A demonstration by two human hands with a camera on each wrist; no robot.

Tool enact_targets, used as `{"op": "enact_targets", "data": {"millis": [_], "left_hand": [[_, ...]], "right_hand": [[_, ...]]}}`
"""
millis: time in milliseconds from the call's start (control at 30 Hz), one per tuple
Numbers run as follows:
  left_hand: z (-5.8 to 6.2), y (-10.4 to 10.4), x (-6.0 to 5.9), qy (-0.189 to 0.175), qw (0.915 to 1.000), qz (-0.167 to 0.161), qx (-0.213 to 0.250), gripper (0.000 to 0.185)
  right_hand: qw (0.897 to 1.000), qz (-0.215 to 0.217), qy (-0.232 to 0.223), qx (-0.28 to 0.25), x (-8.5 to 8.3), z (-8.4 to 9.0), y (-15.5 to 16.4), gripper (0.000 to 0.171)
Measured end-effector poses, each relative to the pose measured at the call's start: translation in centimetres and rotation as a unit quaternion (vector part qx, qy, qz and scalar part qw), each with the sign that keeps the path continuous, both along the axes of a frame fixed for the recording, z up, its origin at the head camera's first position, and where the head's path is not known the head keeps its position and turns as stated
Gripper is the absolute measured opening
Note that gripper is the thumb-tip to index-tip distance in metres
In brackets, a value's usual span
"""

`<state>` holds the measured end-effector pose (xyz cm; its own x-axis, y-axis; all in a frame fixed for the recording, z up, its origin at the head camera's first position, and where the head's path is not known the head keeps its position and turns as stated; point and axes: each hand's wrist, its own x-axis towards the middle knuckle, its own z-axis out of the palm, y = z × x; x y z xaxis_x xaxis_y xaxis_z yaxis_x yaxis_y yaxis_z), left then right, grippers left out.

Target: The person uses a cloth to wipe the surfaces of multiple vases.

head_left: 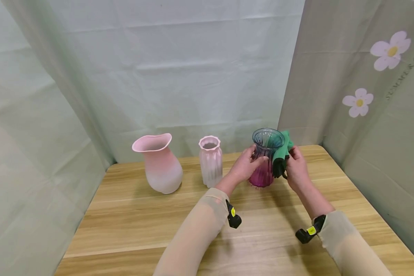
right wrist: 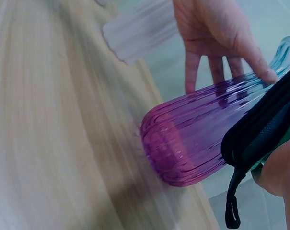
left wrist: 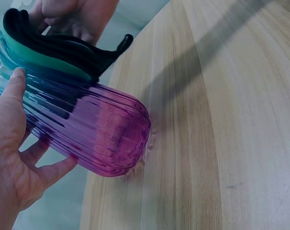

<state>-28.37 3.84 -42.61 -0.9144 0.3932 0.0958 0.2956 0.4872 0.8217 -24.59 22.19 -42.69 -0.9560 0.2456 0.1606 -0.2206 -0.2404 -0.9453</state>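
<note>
A ribbed glass vase (head_left: 262,177), blue at the rim and fading to magenta at the base, stands upright near the table's back right. My left hand (head_left: 244,165) holds it from the left, with the thumb across the front and the fingers spread along the side, as the left wrist view shows on the vase (left wrist: 117,132). In my right hand (head_left: 297,168) is a folded green cloth (head_left: 285,143) with black parts and a black loop. The cloth (right wrist: 260,129) lies against the vase's right side, near the rim. My right fingertips are partly hidden behind it.
Left of the glass vase stands a small pale pink fluted vase (head_left: 212,165). Farther left is a larger pink-to-white vase (head_left: 163,172) with a flared mouth. All stand on a wooden table (head_left: 131,230), with fabric walls (head_left: 193,76) behind and beside it.
</note>
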Motion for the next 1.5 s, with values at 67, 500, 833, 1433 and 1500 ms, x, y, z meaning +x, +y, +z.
{"op": "enact_targets", "data": {"millis": [67,500,833,1433,1500], "left_hand": [[0.0,0.0,0.0,0.001,1.0000,0.001,0.001,0.085],[0.1,0.1,0.0,0.008,1.0000,0.000,-0.001,0.086],[0.0,0.1,-0.1,0.006,0.9999,0.004,-0.009,0.087],[-0.1,0.0,0.0,0.001,1.0000,0.003,0.003,0.088],[-0.1,0.0,-0.1,0.002,1.0000,0.001,0.001,0.087]], "right_hand": [[1.000,-0.002,0.003,0.027,0.1,-0.4,0.0,0.016],[0.983,-0.018,-0.036,0.181,0.6,-4.4,1.6,0.016],[0.988,0.001,-0.045,0.149,1.0,-6.8,2.0,0.010],[0.997,-0.021,-0.043,0.059,0.2,-3.0,0.6,0.006],[0.999,-0.020,-0.021,0.028,0.1,-2.2,0.4,0.004]]}}
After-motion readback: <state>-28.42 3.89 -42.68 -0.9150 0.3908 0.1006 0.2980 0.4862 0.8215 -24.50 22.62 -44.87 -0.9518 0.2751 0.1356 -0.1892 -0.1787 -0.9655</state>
